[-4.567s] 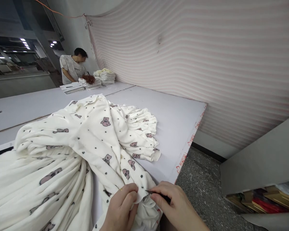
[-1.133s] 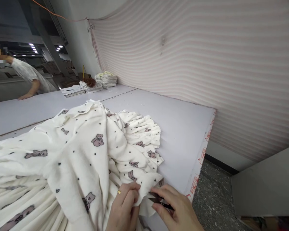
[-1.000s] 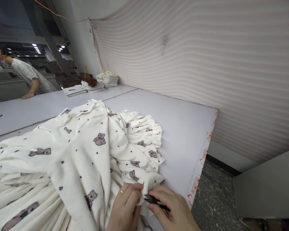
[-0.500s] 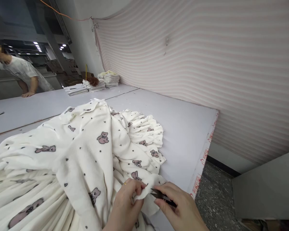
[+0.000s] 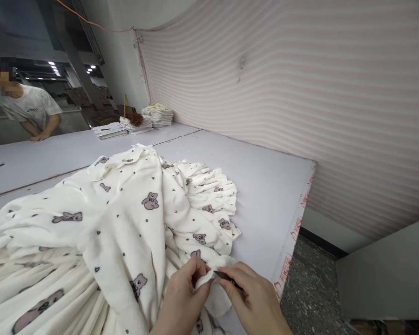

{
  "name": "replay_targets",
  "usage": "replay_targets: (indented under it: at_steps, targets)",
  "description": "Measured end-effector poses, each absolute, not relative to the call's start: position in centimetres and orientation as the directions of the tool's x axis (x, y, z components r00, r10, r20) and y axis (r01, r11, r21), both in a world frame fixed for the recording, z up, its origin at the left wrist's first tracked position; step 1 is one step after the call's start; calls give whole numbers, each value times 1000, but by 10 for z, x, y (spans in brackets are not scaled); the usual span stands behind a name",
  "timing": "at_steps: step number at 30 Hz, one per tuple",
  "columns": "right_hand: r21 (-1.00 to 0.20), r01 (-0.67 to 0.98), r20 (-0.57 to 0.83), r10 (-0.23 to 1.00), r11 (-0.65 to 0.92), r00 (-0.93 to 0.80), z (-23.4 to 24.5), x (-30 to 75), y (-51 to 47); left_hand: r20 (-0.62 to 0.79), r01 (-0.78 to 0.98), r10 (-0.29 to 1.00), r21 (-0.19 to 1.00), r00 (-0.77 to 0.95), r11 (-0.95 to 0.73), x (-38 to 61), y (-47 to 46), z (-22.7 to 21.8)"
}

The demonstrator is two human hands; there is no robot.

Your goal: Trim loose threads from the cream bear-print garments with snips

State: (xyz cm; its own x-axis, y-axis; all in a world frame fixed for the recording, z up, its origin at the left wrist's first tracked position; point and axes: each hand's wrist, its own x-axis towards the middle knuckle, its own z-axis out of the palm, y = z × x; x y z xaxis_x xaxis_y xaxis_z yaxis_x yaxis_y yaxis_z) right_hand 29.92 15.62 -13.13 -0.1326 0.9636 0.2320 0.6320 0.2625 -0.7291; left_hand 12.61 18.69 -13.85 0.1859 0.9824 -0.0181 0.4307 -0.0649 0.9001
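A white plush garment (image 5: pixel 122 223) printed with mauve bears and small dark marks lies heaped over the table, its ruffled part spread to the right. My left hand (image 5: pixel 186 291) pinches an edge of this cloth near the table's front. Close beside it, my right hand (image 5: pixel 253 293) is closed around small dark thread snips (image 5: pixel 226 278). The tips of the snips touch or nearly touch the pinched edge; which one I cannot tell. Most of the snips' handle is hidden in my right palm.
A pale table (image 5: pixel 258 186) with red-printed tape on its right edge carries stacks of folded white cloth (image 5: pixel 158 115) at the back. Pink-striped fabric (image 5: pixel 282 83) hangs along the wall. Across the table a person (image 5: pixel 35 109) leans on it. A grey panel (image 5: pixel 387 270) stands at right.
My right hand has moved slightly left, bringing the snips closer to my left fingers. The snips' blades look closer together now. Across the table, the person has shifted to a more upright pose.
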Motion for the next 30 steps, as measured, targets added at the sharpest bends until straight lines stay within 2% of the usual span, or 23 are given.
replay_targets:
  at_steps: [5, 9, 12, 17, 20, 22, 24, 27, 30]
  targets:
    - [-855, 410, 315, 946, 317, -76, -137, 286, 162, -95, 330, 983, 943, 158, 38, 126, 195, -141]
    - [-884, 315, 307, 938, 344, -163, -145, 280, 172, -155, 144, 942, 983, 298, 116, 118, 199, -139]
    - [-865, 353, 311, 933, 356, -179, -150, 281, 175, -222, 56, 898, 974, 381, 218, 111, 198, -140]
    - [-849, 432, 295, 951, 306, -94, -154, 277, 175, -241, -16, 910, 965, 336, 261, 109, 193, -153]
    - [-919, 334, 218, 976, 211, -19, -152, 273, 176, -295, 15, 902, 952, 315, 307, 109, 193, -156]
    - [-956, 252, 151, 988, 153, -27, -149, 272, 175, -312, 17, 905, 947, 290, 321, 108, 194, -155]
    - [-958, 246, 135, 989, 148, -67, -147, 272, 173, -281, -17, 916, 954, 284, 298, 107, 195, -155]
    - [-925, 330, 144, 978, 186, -148, -146, 273, 171, -199, -59, 929, 972, 313, 228, 107, 195, -154]
    - [-934, 339, 59, 983, 115, -171, -148, 273, 171, -196, -9, 919, 977, 343, 212, 106, 195, -152]
